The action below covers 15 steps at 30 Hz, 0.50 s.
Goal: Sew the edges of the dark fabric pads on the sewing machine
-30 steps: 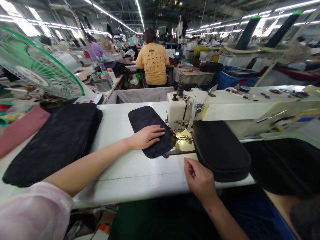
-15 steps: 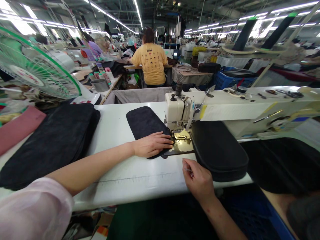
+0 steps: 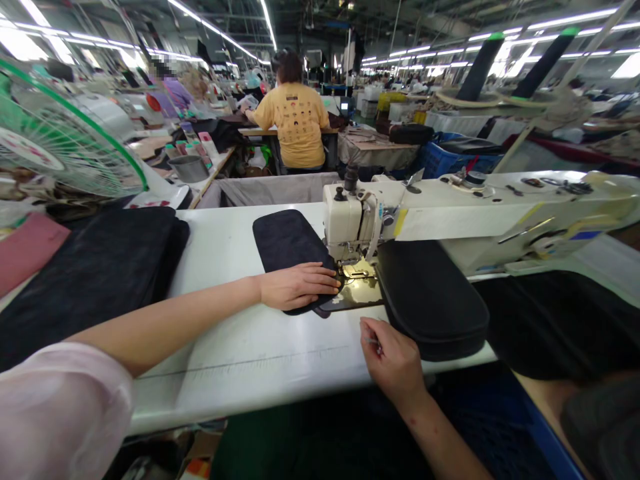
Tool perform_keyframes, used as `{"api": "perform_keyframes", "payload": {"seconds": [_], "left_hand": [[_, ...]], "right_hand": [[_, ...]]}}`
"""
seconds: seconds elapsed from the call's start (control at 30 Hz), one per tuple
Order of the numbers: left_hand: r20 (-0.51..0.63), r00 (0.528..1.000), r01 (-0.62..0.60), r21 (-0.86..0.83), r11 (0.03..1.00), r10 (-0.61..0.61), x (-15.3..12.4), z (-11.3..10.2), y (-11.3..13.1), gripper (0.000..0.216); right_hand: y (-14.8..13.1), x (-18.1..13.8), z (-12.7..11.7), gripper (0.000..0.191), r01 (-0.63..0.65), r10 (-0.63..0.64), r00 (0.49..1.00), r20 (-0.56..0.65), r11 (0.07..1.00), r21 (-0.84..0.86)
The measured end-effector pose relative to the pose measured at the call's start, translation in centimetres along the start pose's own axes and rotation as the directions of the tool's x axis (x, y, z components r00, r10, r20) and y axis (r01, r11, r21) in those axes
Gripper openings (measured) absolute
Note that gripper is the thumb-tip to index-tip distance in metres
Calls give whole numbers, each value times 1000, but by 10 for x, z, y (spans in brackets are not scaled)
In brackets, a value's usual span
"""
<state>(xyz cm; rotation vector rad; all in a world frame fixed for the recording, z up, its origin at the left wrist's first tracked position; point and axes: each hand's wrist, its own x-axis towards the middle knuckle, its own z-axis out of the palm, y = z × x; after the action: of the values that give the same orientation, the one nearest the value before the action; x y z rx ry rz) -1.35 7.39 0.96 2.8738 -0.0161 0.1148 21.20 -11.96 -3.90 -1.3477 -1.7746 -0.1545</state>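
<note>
My left hand (image 3: 300, 287) lies flat, fingers stretched out, on the near end of a black rounded fabric panel (image 3: 287, 237). Its fingertips are close to the needle area of a white sewing machine (image 3: 343, 220), beside the brass-coloured plate (image 3: 360, 290). My right hand (image 3: 393, 360) is closed above the table's front edge. A small metallic thing (image 3: 373, 341) shows between its fingers, too little to name. Just right of the plate, under the machine arm, sits a stack of black rounded panels (image 3: 435, 300).
A pile of black panels (image 3: 100, 267) covers the table's left end, near a green-rimmed fan (image 3: 75, 140). More black pieces (image 3: 555, 323) lie at right, above a blue crate (image 3: 493, 427). Ahead, a person in a yellow shirt (image 3: 300, 127) sits at another table.
The whole view has shifted slightly. The panel's far end sits a little closer to the machine head. Both hands keep nearly the same pose.
</note>
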Motion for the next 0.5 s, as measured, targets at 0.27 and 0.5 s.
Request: {"api": "perform_keyframes", "payload": {"seconds": [0.27, 0.5], "left_hand": [[5, 1000, 3, -11, 1000, -3, 1, 0, -2, 48], [-75, 994, 78, 8, 997, -77, 5, 5, 11, 47]], "right_hand": [[0, 0, -1, 19, 9, -9, 1000, 2, 1000, 6], [0, -2, 0, 22, -3, 3, 1000, -1, 1000, 13]]}}
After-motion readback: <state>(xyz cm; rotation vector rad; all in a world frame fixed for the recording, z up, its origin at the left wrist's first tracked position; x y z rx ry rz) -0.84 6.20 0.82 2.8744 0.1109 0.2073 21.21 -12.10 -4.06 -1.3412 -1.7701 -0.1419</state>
